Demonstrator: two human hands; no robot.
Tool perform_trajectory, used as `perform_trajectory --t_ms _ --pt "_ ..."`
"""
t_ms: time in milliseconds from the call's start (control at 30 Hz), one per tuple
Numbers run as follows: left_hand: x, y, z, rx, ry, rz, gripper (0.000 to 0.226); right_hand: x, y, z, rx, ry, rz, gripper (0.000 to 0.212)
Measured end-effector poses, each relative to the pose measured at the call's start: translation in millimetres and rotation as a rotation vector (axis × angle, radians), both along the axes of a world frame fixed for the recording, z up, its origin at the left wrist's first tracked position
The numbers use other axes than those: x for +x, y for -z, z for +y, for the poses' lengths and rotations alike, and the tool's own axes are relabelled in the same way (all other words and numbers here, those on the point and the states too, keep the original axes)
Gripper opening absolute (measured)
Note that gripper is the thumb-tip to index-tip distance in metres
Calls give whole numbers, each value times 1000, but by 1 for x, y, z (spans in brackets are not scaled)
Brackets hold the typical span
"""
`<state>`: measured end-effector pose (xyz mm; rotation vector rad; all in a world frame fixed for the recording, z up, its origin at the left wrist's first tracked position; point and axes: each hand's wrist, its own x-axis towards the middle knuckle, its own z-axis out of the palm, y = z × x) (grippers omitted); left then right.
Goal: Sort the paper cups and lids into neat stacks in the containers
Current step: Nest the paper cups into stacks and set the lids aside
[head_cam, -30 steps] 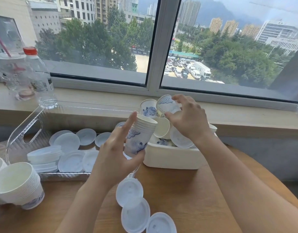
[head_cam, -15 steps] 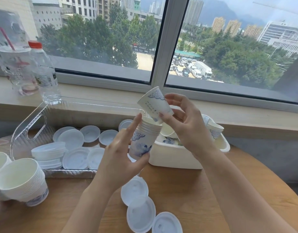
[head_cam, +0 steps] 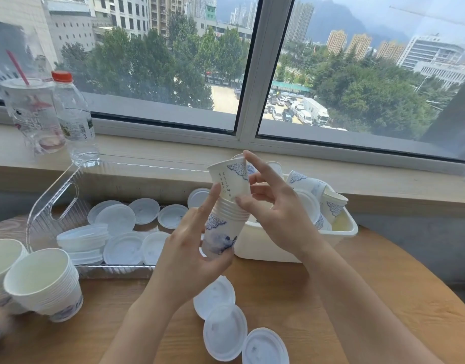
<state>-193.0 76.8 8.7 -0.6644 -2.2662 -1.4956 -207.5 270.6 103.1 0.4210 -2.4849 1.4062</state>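
Note:
My left hand (head_cam: 189,253) grips a stack of blue-patterned paper cups (head_cam: 223,227) above the table. My right hand (head_cam: 276,214) pinches a single paper cup (head_cam: 230,178) whose base sits in the top of that stack. Behind them a white bin (head_cam: 339,232) holds several loose cups. A clear tray (head_cam: 55,206) on the left holds a short lid stack (head_cam: 81,237) and several loose white lids (head_cam: 123,248). Three lids (head_cam: 224,329) lie on the table near me.
Two stacks of cups (head_cam: 45,285) lie on their sides at the left table edge. A water bottle (head_cam: 71,114) and a clear plastic drink cup (head_cam: 32,116) stand on the windowsill. The round wooden table (head_cam: 383,298) curves away on the right.
My right hand lifted one cup out of the white bin and brought it left, setting its base into the top of the stack that my left hand holds.

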Motion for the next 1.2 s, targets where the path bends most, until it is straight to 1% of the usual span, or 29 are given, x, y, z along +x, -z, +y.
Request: perform_trajectory --t_ms 233,533,667,767,867,967,1100,1200 --pt "3 -2 -8 82 -39 -33 115 13 5 2 12 35 24 37" --pt "2 -2 -17 51 -93 -39 110 19 13 -6 55 -32 -7 33" --pt "-2 1 -21 34 -80 -64 105 4 4 0 202 -8 23 29" --pt "-3 3 -21 37 -81 -54 105 -27 -10 7 322 93 104 36" --pt "-4 6 -23 40 -92 -52 109 -67 -24 12 494 134 51 45" --pt "-5 7 -25 35 -108 -67 108 -99 -28 16 631 158 -5 47" --pt "-6 7 -25 18 -112 -55 107 -123 -27 17 708 205 -23 44" --pt "-5 8 -23 20 -106 -50 106 -130 -25 17 722 241 -26 33"
